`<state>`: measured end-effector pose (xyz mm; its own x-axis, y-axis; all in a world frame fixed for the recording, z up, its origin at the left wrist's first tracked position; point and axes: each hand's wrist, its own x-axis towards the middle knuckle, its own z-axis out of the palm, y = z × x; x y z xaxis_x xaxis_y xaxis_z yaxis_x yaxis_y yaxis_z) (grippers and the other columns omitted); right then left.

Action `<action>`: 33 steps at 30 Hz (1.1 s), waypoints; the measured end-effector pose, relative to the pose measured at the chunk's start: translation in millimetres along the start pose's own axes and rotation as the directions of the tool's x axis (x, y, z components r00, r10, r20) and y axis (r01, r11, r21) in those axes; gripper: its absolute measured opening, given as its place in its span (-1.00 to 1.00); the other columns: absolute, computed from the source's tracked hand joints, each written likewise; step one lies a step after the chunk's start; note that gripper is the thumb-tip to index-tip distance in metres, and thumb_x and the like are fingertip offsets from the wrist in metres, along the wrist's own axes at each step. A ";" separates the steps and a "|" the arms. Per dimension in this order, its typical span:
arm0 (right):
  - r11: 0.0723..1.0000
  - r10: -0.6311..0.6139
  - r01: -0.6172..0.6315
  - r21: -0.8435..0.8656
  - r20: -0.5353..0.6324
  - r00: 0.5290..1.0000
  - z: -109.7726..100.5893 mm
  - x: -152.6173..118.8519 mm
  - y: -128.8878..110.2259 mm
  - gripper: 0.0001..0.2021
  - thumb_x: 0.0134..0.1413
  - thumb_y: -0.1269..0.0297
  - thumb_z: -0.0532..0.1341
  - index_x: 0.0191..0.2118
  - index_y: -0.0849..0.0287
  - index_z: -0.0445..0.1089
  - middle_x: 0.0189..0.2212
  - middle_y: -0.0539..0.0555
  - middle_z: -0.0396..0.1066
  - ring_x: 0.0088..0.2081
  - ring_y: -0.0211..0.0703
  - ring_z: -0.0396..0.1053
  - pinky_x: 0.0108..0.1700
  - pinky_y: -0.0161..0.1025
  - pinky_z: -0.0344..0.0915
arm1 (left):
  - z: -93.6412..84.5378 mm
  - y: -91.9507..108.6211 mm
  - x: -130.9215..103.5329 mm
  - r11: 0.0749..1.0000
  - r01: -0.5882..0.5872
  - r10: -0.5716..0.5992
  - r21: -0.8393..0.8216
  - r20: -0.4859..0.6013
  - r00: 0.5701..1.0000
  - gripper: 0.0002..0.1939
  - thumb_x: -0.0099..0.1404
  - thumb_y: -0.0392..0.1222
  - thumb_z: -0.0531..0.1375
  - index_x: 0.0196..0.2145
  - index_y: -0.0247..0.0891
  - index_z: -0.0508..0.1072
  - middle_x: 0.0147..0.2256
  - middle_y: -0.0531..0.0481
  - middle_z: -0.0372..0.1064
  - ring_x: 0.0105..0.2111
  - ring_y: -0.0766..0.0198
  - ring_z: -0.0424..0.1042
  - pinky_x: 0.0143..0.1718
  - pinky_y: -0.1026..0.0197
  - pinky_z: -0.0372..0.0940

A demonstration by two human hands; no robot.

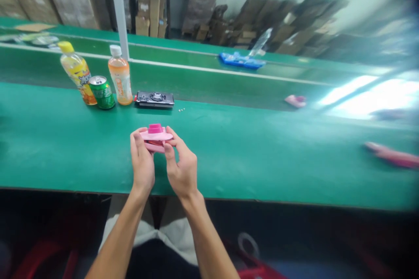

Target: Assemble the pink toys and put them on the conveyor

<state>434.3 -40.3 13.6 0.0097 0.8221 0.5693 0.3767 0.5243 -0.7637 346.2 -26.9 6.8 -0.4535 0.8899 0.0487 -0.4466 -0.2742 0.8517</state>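
Observation:
Both my hands hold a small pink plastic part [156, 137] with a darker pink raised cap on top, just above the green table [248, 157]. My left hand [142, 161] grips its left side with the thumb on the rim. My right hand [182, 166] pinches its right side and underside. A black flat device [154, 99] lies on the table beyond the part, with tiny screws [181, 109] beside it.
A yellow-capped juice bottle [77, 72], a green can [102, 92] and an orange drink bottle [120, 75] stand at the left. Pink parts [295, 100] [393, 155] lie to the right. A blue tray [241, 60] sits on the far belt. Cardboard boxes fill the background.

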 end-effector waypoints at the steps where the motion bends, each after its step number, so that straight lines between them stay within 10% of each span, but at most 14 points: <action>1: 0.996 0.064 -0.063 0.057 -0.015 0.998 1.3 -2.0 0.4 -0.83 0.42 0.13 0.15 -0.13 0.10 0.34 0.18 0.29 0.46 0.18 0.01 0.45 0.16 -0.02 0.42 | -1.9 -0.7 -1.1 1.000 -0.001 0.001 0.016 0.015 1.000 -0.41 0.40 0.41 0.07 -0.04 -0.20 0.38 -0.12 -0.09 0.50 -0.25 0.26 0.53 -0.19 0.24 0.41; 10: 0.833 0.385 -0.432 0.347 0.197 0.902 -14.2 6.9 -0.5 -0.71 0.26 0.04 0.26 -0.06 0.14 0.42 -0.02 0.14 0.57 0.00 -0.08 0.54 0.10 -0.12 0.46 | -25.9 0.3 -2.9 0.989 0.071 -0.098 0.129 0.219 0.971 -0.42 0.42 0.36 0.10 0.08 -0.18 0.36 0.03 -0.13 0.46 -0.05 0.18 0.53 0.00 0.15 0.43; 16: 0.822 0.424 -0.518 0.237 0.353 0.834 -31.4 -1.0 -3.2 -0.67 0.14 0.06 0.38 -0.08 0.16 0.49 -0.02 0.12 0.56 0.04 -0.08 0.51 0.11 -0.15 0.44 | -33.5 -2.2 -7.1 0.962 0.105 -0.162 0.252 0.215 0.963 -0.38 0.40 0.42 0.06 0.04 -0.18 0.32 -0.01 -0.15 0.45 -0.05 0.14 0.52 -0.03 0.12 0.44; 20: 0.851 0.432 -0.511 0.122 0.390 0.813 -58.8 2.9 5.0 -0.70 0.13 0.04 0.39 -0.17 0.16 0.51 -0.17 0.06 0.59 -0.12 -0.09 0.56 -0.02 -0.17 0.49 | -54.5 0.5 -12.4 0.884 -0.085 -0.104 0.459 0.372 0.922 -0.21 0.33 0.53 -0.02 0.19 -0.18 0.24 0.18 -0.29 0.30 0.12 -0.02 0.45 0.09 -0.04 0.42; 23: 0.910 0.413 -0.380 -0.164 0.296 0.861 -88.2 48.8 42.0 -0.69 0.11 0.02 0.39 -0.19 0.17 0.53 -0.21 0.06 0.61 -0.15 -0.07 0.56 -0.01 -0.13 0.49 | -87.4 1.7 -7.4 0.707 -0.294 0.040 0.643 0.379 0.924 -0.10 0.29 0.56 -0.01 0.36 -0.08 0.06 0.34 -0.31 0.13 0.21 -0.15 0.36 0.09 -0.21 0.41; 28: 0.787 0.332 -0.339 -0.516 -0.110 0.937 -114.5 173.5 134.8 -0.73 0.31 0.18 0.29 -0.04 0.30 0.47 -0.12 0.19 0.54 -0.05 0.00 0.49 0.11 0.07 0.42 | -127.7 -2.4 7.4 0.323 -0.446 0.206 0.835 0.398 0.894 -0.24 0.38 0.49 -0.08 0.23 -0.11 0.29 0.10 -0.22 0.45 0.09 -0.20 0.47 0.08 -0.27 0.40; 33: 0.682 0.344 -0.352 -0.641 -0.144 0.928 -105.1 229.2 194.6 -0.65 0.36 0.12 0.28 0.13 0.20 0.40 0.07 0.15 0.42 0.01 -0.03 0.46 0.03 0.04 0.48 | -128.3 -9.1 8.3 0.234 -0.462 0.291 0.855 0.392 0.873 -0.42 0.40 0.40 0.02 0.06 -0.08 0.41 -0.14 -0.08 0.59 -0.18 -0.05 0.61 -0.21 -0.01 0.51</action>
<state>607.2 226.9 27.5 0.2715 0.9113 0.3097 0.8474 -0.0737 -0.5258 247.6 -63.8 -67.5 -0.2230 0.8399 0.4948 0.7645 -0.1642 0.6233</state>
